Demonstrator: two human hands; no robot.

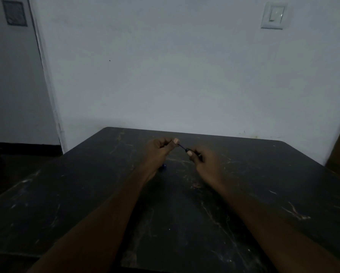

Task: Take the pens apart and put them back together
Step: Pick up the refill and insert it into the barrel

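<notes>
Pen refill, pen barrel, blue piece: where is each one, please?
pen refill (182,147), head view, its bare middle stretch.
pen barrel (188,149), head view, its dark front end.
blue piece (163,166), head view, its visible end.

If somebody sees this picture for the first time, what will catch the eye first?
The left hand and right hand, meeting over the far middle of the scratched dark table, each pinch an end of a thin dark pen. A small blue piece shows by the left wrist.
</notes>
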